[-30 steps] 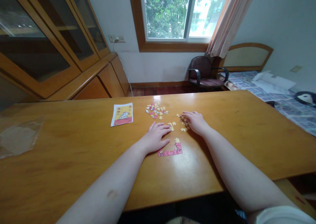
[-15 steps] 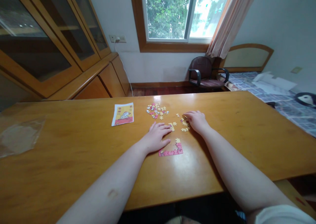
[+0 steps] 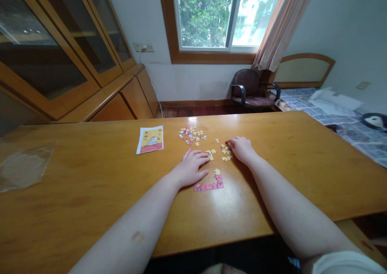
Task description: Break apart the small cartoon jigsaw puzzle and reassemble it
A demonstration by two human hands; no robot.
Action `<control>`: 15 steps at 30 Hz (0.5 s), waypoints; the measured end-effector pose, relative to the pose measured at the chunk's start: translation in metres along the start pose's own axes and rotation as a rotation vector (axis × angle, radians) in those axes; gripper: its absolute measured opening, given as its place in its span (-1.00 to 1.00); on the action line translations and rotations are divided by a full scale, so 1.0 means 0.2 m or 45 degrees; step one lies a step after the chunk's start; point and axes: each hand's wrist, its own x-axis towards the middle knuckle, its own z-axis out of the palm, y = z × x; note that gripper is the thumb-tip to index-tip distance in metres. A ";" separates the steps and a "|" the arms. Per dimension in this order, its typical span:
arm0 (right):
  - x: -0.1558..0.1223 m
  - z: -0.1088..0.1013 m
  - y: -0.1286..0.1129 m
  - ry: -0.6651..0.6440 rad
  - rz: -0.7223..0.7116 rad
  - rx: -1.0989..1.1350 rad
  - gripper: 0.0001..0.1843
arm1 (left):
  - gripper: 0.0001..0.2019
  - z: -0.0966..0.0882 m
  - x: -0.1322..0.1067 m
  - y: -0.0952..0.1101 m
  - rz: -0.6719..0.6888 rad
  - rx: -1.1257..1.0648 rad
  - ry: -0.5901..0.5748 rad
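Note:
My left hand (image 3: 192, 168) lies flat on the table with its fingers spread. Its fingertips touch a small group of joined yellow puzzle pieces (image 3: 211, 156), and the thumb reaches over the left end of a partly joined pink puzzle edge (image 3: 208, 187). This edge runs along the bottom and up the right side, topped by a yellow piece (image 3: 217, 171). My right hand (image 3: 241, 148) rests at several loose yellow pieces (image 3: 225, 150), fingers bent together at the tips. What they pinch, if anything, is too small to make out.
A heap of mixed puzzle pieces (image 3: 191, 135) lies beyond my left hand. Left of it is a picture card (image 3: 151, 140) with a white animal on yellow and pink. A clear plastic bag (image 3: 24, 169) lies at the table's far left. An armchair (image 3: 249, 88) stands behind the table (image 3: 105, 177).
The fingers of my right hand have shifted very slightly at the loose yellow pieces, uncovering a little more of them. My left hand and the pink edge stay in place.

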 end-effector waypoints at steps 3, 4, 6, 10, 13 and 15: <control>0.00 0.00 0.00 0.019 0.025 0.018 -0.73 | -0.53 0.00 0.00 0.01 -0.006 0.003 0.001; -0.01 -0.01 0.00 0.028 0.037 0.021 -0.74 | -0.53 -0.01 0.00 0.01 -0.006 0.003 0.001; -0.01 -0.01 -0.01 0.041 0.058 0.016 -0.77 | -0.53 -0.01 0.00 0.01 -0.005 0.002 -0.001; -0.02 -0.03 -0.01 0.033 0.052 0.008 -0.81 | -0.53 -0.01 0.00 0.01 -0.008 0.001 -0.003; -0.01 -0.03 -0.01 0.038 0.022 0.028 -0.81 | -0.53 -0.01 0.00 0.01 -0.008 0.000 -0.006; -0.01 -0.03 -0.01 0.023 0.025 0.031 -0.79 | -0.53 -0.01 0.00 0.01 -0.007 -0.002 -0.007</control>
